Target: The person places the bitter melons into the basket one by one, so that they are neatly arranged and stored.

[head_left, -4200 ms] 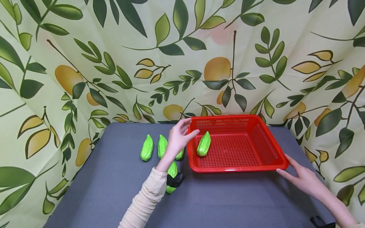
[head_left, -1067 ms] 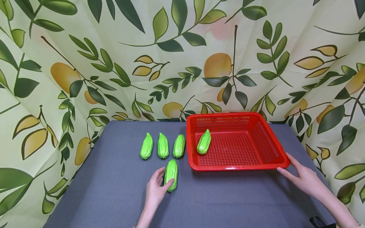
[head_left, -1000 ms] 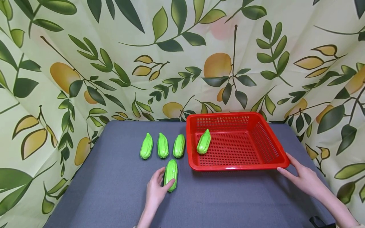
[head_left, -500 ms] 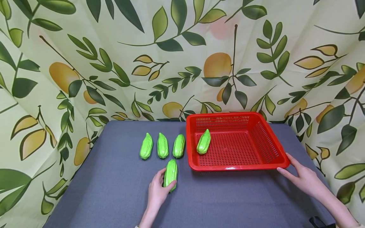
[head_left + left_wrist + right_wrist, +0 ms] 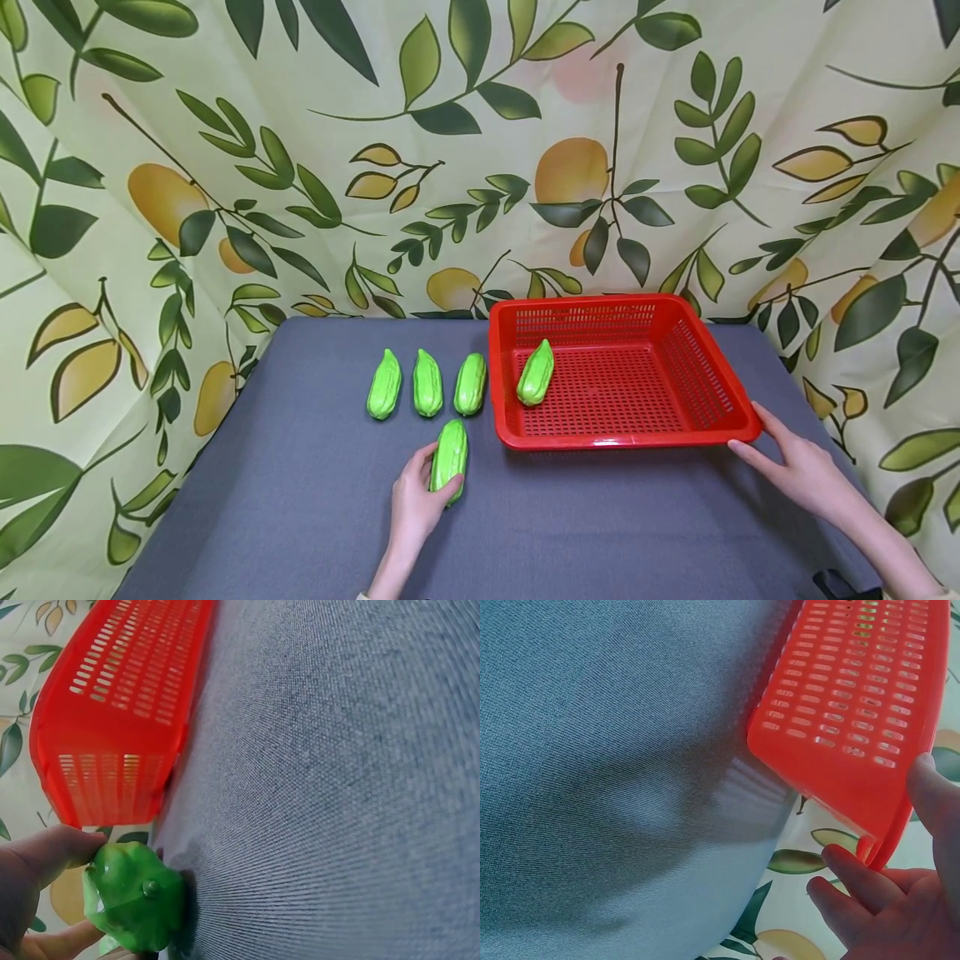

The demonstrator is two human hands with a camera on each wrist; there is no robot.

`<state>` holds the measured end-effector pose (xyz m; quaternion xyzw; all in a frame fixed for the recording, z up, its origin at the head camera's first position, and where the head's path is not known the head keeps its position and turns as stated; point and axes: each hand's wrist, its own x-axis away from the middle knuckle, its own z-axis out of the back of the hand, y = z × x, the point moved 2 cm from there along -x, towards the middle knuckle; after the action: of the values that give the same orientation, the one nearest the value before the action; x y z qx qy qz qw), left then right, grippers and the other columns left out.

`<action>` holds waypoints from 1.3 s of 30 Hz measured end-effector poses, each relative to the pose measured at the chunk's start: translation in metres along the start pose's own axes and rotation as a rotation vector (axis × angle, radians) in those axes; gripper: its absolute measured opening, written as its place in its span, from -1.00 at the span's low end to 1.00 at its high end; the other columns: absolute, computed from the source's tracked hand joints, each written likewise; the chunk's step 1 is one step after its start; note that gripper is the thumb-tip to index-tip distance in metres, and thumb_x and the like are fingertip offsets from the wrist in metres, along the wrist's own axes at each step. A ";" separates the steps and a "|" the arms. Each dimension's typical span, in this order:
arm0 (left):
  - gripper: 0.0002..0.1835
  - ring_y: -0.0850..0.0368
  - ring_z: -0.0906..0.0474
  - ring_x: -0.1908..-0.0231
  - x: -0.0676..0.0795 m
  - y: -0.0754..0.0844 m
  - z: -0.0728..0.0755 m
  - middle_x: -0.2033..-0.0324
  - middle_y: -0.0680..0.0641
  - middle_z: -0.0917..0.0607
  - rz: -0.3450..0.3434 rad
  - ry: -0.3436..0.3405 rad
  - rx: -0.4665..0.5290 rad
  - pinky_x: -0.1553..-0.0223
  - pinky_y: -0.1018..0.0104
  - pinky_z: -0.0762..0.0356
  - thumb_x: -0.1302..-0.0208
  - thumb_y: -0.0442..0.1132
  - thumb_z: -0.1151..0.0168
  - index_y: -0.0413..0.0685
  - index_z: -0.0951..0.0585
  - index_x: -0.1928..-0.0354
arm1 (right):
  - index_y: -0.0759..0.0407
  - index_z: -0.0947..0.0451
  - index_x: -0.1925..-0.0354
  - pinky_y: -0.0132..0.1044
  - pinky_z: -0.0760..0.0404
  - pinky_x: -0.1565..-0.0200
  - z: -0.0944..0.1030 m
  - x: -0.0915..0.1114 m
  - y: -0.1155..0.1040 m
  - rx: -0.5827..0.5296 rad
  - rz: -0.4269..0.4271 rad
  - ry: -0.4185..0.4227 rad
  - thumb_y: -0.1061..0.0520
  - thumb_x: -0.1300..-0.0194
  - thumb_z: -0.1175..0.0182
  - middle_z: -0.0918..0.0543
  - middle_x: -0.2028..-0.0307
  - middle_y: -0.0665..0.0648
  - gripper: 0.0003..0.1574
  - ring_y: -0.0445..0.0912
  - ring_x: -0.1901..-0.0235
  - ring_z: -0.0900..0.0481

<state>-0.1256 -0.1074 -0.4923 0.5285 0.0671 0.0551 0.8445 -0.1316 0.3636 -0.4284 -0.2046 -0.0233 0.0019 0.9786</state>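
Observation:
On the near side of the table, my left hand [image 5: 416, 504] holds a light green bitter melon [image 5: 450, 454] between thumb and fingers. The left wrist view shows the knobbly end of this melon [image 5: 139, 896] low over the cloth, the thumb on one side and fingers on the other. My right hand [image 5: 806, 475] grips the near right corner of a red plastic basket [image 5: 600, 442]; in the right wrist view the thumb lies on the rim [image 5: 922, 787] and fingers are beneath it. Inside the basket, at its left, lies another bitter melon [image 5: 536, 373].
Behind the held one, three more bitter melons lie in a row: a left one [image 5: 384, 385], a middle one [image 5: 427, 383] and a right one [image 5: 470, 385] close to the basket. Grey cloth [image 5: 300, 500] covers the table, with a leaf-patterned curtain [image 5: 465, 167] behind.
My left hand has come back from the basket's left side to the near bitter melon, then shifted slightly right, its fingers drawing closer round it. The right hand has stayed on the basket.

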 end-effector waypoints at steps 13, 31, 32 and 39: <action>-0.39 -0.18 -0.56 -0.09 -0.005 0.013 0.009 -0.02 -0.37 -0.61 -0.013 0.031 0.056 -0.09 0.11 -0.52 0.05 -0.36 -0.45 -0.36 -0.49 -0.11 | 0.56 -0.02 -0.33 0.30 -0.51 0.21 0.000 0.002 0.000 -0.001 0.022 0.024 -0.15 -0.27 -0.18 -0.31 -0.12 0.69 0.04 0.51 0.01 -0.41; -0.40 -0.19 -0.52 -0.13 -0.015 0.038 0.020 -0.06 -0.36 -0.58 0.005 0.082 0.145 -0.16 0.12 -0.47 0.01 -0.30 -0.45 -0.31 -0.50 -0.13 | 0.57 -0.02 -0.33 0.30 -0.52 0.20 0.002 0.001 -0.001 0.004 0.020 0.005 -0.18 -0.27 -0.17 -0.29 -0.13 0.70 0.05 0.51 -0.01 -0.40; -0.40 -0.19 -0.52 -0.13 -0.015 0.039 0.020 -0.07 -0.37 -0.58 0.008 0.082 0.148 -0.16 0.12 -0.47 0.01 -0.30 -0.45 -0.30 -0.50 -0.13 | 0.57 -0.02 -0.33 0.30 -0.52 0.20 0.002 0.001 -0.001 0.005 0.020 0.006 -0.18 -0.27 -0.17 -0.29 -0.13 0.70 0.05 0.51 -0.01 -0.40; -0.40 -0.19 -0.49 -0.16 -0.019 0.048 0.018 -0.10 -0.37 -0.55 -0.008 0.089 0.211 -0.19 0.12 -0.43 0.01 -0.31 -0.45 -0.30 -0.50 -0.13 | 0.57 -0.02 -0.33 0.29 -0.53 0.20 0.003 0.001 0.000 0.006 0.014 -0.002 -0.18 -0.27 -0.17 -0.29 -0.13 0.70 0.06 0.51 -0.01 -0.39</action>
<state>-0.1425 -0.1053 -0.4399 0.6112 0.1119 0.0676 0.7806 -0.1311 0.3645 -0.4257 -0.2016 -0.0227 0.0091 0.9792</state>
